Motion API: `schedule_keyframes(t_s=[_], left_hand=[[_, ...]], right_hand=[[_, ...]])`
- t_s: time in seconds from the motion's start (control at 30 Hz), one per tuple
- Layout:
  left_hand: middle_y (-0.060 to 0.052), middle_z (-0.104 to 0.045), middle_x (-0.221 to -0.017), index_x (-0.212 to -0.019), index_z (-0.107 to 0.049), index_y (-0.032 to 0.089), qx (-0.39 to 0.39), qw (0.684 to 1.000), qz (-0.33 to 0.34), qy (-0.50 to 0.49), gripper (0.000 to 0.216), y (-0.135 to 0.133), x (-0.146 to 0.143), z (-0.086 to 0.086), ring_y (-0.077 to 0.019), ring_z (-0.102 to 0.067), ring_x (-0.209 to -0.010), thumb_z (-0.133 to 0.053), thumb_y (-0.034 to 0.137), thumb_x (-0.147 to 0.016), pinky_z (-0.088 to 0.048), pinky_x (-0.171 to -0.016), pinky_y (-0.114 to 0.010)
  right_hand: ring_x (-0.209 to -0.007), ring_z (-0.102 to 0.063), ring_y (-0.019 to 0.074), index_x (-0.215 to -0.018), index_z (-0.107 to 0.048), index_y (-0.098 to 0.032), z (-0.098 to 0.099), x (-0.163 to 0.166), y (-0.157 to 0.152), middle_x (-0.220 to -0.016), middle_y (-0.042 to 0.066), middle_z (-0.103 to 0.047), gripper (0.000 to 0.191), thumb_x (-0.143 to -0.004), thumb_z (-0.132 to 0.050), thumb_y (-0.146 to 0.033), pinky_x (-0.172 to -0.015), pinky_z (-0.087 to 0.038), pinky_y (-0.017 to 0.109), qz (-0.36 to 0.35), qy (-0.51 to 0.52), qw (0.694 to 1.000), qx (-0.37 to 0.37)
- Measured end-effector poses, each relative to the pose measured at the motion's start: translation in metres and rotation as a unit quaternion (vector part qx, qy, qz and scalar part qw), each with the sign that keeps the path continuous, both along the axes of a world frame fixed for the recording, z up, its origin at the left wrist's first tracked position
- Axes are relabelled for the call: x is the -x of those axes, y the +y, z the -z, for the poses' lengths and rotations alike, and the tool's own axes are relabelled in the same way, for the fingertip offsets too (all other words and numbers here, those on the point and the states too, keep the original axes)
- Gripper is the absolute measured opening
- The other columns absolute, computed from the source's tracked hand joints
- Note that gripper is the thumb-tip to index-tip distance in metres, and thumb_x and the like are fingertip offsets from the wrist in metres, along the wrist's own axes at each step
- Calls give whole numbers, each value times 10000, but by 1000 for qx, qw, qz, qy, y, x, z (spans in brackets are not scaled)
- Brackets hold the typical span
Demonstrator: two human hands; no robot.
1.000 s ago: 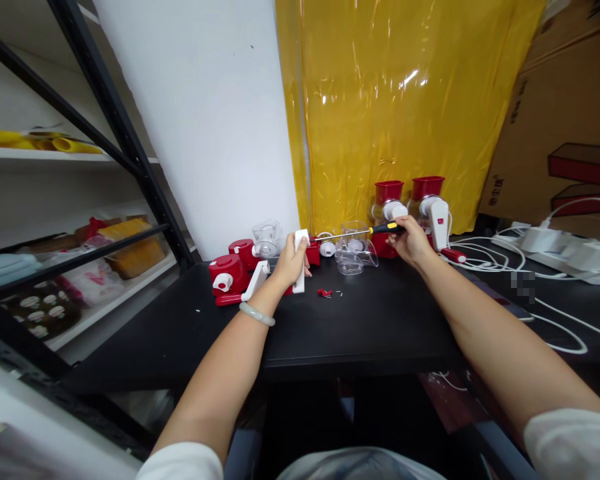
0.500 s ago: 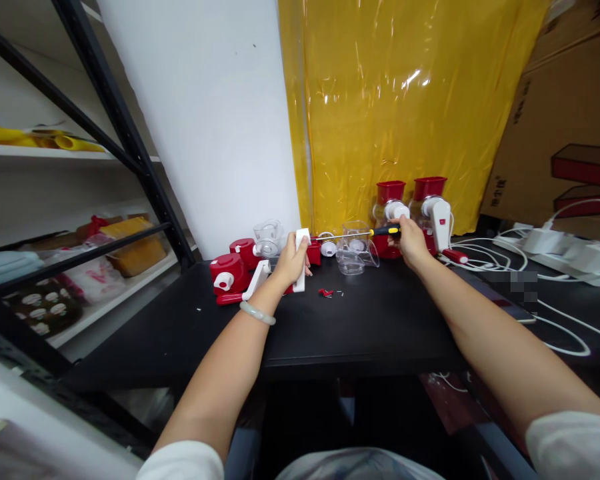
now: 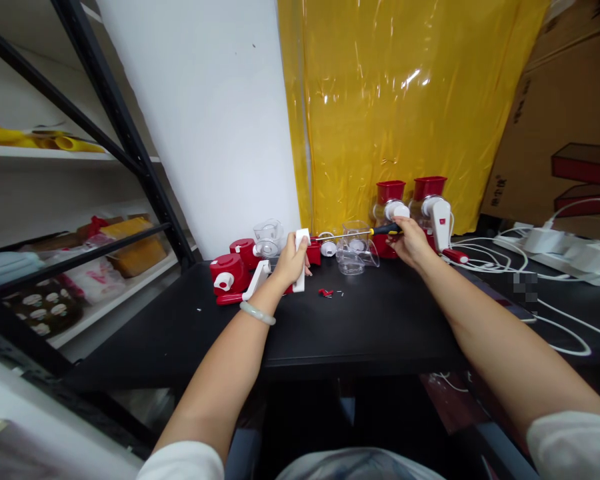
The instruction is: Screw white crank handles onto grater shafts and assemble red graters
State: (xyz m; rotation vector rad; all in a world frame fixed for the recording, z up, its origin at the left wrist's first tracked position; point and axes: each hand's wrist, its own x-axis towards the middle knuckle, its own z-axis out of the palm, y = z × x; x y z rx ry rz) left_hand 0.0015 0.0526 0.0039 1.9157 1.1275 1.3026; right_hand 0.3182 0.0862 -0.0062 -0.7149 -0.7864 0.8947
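My left hand is closed round a white crank handle held upright against a small red part on the black table. My right hand grips the black-and-yellow handle of a screwdriver. Its thin shaft runs left, level, with the tip at the red part by the white handle. A pale bangle circles my left wrist.
Red and white grinder bodies and clear plastic cups lie around the hands. Two assembled red-topped units stand by the yellow plastic curtain. Small red bits and screws lie loose. White cables and power strips spread right. A black shelf frame stands left.
Almost nothing has moved. My right hand has shifted slightly on the screwdriver handle; the left hand holds the white handle in the same place.
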Motion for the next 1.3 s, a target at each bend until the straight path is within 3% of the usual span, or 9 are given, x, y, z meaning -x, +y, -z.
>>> schedule_keyframes(t_s=[0.3,0.4,0.5,0.63,0.83,0.97,1.13,1.2,1.3], left_hand=[[35,-580,-587,-1127,-451,226,1,1000,1,2,460,6,2,5,-194,-614,-412,-398,674,-1035,-444,-436,-275],[58,-566,-582,-1139,-447,223,3,1000,1,-15,465,6,3,3,-178,-604,-407,-414,674,-1032,-445,-430,-260],[69,-556,-572,-1168,-441,215,4,1000,1,-30,446,6,3,2,-179,-597,-404,-418,643,-1042,-449,-421,-260],[70,-550,-571,-1142,-427,221,0,1000,-1,-30,417,7,3,1,-176,-597,-404,-408,628,-1049,-453,-416,-257],[75,-545,-580,-1115,-413,231,3,1000,-3,-21,455,6,3,1,-162,-599,-407,-399,679,-1035,-458,-428,-249],[78,-541,-578,-1092,-398,241,3,1000,-1,-17,432,5,3,1,-165,-600,-407,-397,669,-1037,-461,-421,-248],[74,-542,-575,-1083,-398,238,-2,1000,4,-27,395,6,3,2,-171,-595,-399,-399,631,-1049,-460,-411,-254],[74,-545,-576,-1092,-402,236,-4,1000,4,-27,385,6,3,2,-172,-595,-399,-397,619,-1054,-461,-411,-255],[78,-548,-578,-1092,-404,240,-2,1000,0,-24,398,6,3,2,-170,-601,-404,-402,636,-1048,-461,-415,-250]], right_hand=[[-625,-620,133,-831,-626,-217,-3,-3,-4,-763,-6,-660,181,-738,-743,-318,-546,-547,257,-41,35,998,20],[-550,-595,136,-810,-627,-217,-2,-2,-1,-684,0,-657,285,-825,-730,-483,-493,-535,259,-13,6,999,31],[-410,-452,97,-757,-592,-223,1,-1,0,-509,-41,-522,399,-829,-758,-579,-406,-447,223,19,-33,999,39],[-376,-377,83,-726,-552,-234,3,2,-1,-433,-88,-379,384,-799,-824,-494,-427,-466,222,1,-53,998,33],[-475,-497,103,-785,-641,-195,-2,0,-4,-589,-17,-574,103,-750,-713,-259,-444,-472,224,-38,-6,999,34],[-479,-508,111,-792,-624,-201,-2,-3,-4,-627,-4,-601,164,-779,-708,-341,-420,-458,233,-39,2,998,46],[-371,-365,98,-744,-514,-249,2,-1,-3,-435,-78,-387,445,-814,-763,-610,-400,-445,239,-7,-41,997,64],[-361,-324,85,-742,-515,-249,2,1,-4,-417,-94,-347,421,-821,-775,-571,-411,-453,230,-14,-49,997,62],[-394,-369,82,-780,-581,-229,0,1,-6,-467,-74,-424,264,-825,-762,-416,-433,-473,222,-30,-37,997,54]])
